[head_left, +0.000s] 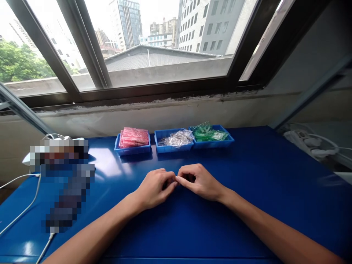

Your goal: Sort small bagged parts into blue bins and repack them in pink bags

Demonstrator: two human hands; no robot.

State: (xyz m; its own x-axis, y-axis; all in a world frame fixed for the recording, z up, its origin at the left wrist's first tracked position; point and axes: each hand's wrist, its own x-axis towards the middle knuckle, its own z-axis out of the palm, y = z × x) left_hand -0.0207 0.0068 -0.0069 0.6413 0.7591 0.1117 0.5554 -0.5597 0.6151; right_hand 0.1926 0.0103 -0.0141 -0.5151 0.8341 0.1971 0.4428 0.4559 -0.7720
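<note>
My left hand [155, 187] and my right hand [199, 180] rest on the blue table [261, 176], fingertips touching each other in the middle. Both have their fingers curled in a loose pinch; whatever sits between them is too small to make out. Beyond the hands stand three small blue trays in a row: the left tray [132, 149] holds pink packets, the middle tray [172, 147] holds clear packets, the right tray [217, 142] holds green packets.
A blurred-out object [64, 176] lies at the table's left, with white cables [19, 211] trailing off the front edge. A wall and window run along the back. A white power strip [308, 141] sits beyond the table's right side.
</note>
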